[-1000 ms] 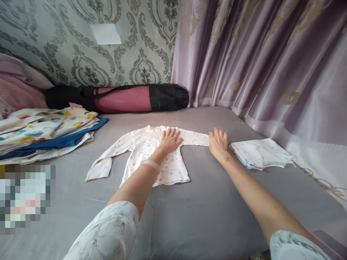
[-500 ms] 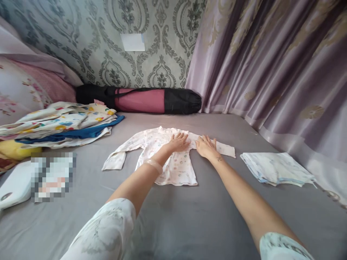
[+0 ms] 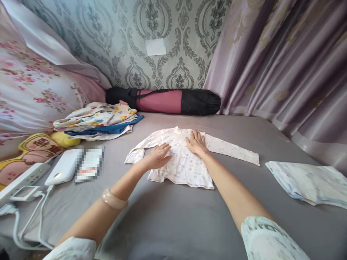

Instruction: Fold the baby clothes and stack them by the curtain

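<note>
A small white long-sleeved shirt point(image 3: 184, 166) with a faint print lies spread on the grey bed sheet point(image 3: 162, 220). Its right-hand sleeve stretches out straight, while the left-hand one bends down at the cuff. My right hand point(image 3: 197, 143) rests flat on the upper right of the shirt, fingers spread. Over the shirt's left side is my left hand point(image 3: 159, 157), fingers extended; whether it presses on the cloth I cannot tell. Neither hand grips anything.
A folded pale cloth point(image 3: 309, 182) lies at the right. Piled clothes point(image 3: 100, 119) sit back left, near a white power bank point(image 3: 65, 166), a power strip point(image 3: 29, 178) and cables. A black and pink rolled bag point(image 3: 162, 101) lies along the wall; curtains point(image 3: 260, 61) hang at right.
My right hand has moved from the sleeve onto the shirt's upper body. My left hand has shifted from the chest to the left side. The right-hand sleeve is straighter; the view has turned left.
</note>
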Tool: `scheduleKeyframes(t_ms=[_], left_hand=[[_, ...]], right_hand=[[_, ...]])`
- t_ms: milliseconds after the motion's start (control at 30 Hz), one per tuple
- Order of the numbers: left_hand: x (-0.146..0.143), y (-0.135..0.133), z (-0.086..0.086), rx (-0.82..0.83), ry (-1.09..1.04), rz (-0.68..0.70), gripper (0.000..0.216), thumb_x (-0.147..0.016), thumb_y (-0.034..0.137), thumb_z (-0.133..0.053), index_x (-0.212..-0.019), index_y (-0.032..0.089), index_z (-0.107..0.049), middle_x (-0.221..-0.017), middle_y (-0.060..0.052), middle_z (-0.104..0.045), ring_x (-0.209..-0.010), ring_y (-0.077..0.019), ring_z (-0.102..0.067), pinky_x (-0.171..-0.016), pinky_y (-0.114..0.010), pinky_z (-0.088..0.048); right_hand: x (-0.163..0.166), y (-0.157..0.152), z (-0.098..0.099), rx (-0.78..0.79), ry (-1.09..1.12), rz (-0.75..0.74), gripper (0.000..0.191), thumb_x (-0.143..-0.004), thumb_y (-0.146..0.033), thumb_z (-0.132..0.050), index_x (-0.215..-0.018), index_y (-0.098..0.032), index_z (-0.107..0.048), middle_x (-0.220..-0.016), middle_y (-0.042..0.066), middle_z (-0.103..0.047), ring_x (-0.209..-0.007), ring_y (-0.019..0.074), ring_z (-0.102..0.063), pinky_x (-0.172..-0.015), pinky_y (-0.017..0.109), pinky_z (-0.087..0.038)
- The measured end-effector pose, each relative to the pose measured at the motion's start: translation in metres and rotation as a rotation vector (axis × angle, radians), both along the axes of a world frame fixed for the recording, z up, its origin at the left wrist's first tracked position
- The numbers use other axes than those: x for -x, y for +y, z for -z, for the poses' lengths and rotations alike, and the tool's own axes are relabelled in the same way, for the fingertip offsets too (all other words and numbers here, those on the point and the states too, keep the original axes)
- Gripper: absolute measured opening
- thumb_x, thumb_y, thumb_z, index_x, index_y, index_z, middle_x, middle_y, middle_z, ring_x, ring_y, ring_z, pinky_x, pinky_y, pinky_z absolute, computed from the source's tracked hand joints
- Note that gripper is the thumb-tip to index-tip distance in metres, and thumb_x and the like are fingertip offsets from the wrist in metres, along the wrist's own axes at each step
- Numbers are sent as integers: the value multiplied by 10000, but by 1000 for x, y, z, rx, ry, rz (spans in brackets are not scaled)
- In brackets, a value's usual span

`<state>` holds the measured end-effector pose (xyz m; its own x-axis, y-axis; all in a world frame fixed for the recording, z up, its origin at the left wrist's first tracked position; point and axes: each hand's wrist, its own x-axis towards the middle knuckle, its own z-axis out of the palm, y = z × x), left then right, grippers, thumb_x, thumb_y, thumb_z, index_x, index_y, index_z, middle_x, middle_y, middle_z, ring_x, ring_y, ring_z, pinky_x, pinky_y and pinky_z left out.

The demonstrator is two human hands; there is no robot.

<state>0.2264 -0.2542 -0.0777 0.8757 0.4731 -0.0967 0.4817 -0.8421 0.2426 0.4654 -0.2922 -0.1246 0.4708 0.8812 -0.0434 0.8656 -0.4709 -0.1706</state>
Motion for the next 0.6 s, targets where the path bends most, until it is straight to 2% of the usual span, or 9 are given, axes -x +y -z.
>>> scheduleKeyframes(t_ms=[167, 300, 367, 433, 600], left_hand=[[53, 13, -3, -16, -212, -122, 527, -916, 428, -367, -1360, 162, -468, -1439, -120, -475, -1341, -236, -420, -1110, -346, -325], [88, 26, 0, 5, -255, -408, 541, -885, 477, -380, -1313, 174, -512, -1339, -123, -558, -1056, -246, -606, -990, -358, -429], [102, 34, 5, -8, -228, -562, 547, -859, 489, -399, -1273, 162, -542, -1234, -131, -618, -958, -246, -624, -943, -363, -448], [112, 43, 11, -11, -194, -664, 560, -837, 503, -413, -1236, 142, -565, -1127, -138, -658, -957, -256, -623, -912, -358, -455], [125, 52, 15, 88, -142, -768, 590, -805, 532, -435, -1201, 121, -582, -1006, -123, -691, -936, -259, -639, -843, -326, -462]], right_hand=[[1, -3, -3, 29, 13, 1, 698, -978, -497, -151, -1531, -71, -162, -1604, 148, -100, -1467, 293, -72, -1167, 507, -73], [12, -2, -6, -8, -28, -24, 688, -982, -475, -165, -1530, -59, -151, -1604, 156, -83, -1470, 281, -50, -1169, 503, -43], [16, 2, -5, -31, -39, -53, 701, -981, -475, -172, -1525, -33, -149, -1602, 160, -87, -1470, 277, -51, -1172, 492, -37], [17, 8, -5, -24, -23, -38, 712, -981, -477, -171, -1516, -7, -164, -1596, 170, -111, -1468, 280, -73, -1173, 485, -52], [7, 19, -2, -14, -16, 4, 700, -982, -466, -182, -1506, -3, -202, -1590, 174, -144, -1462, 280, -110, -1170, 477, -90]])
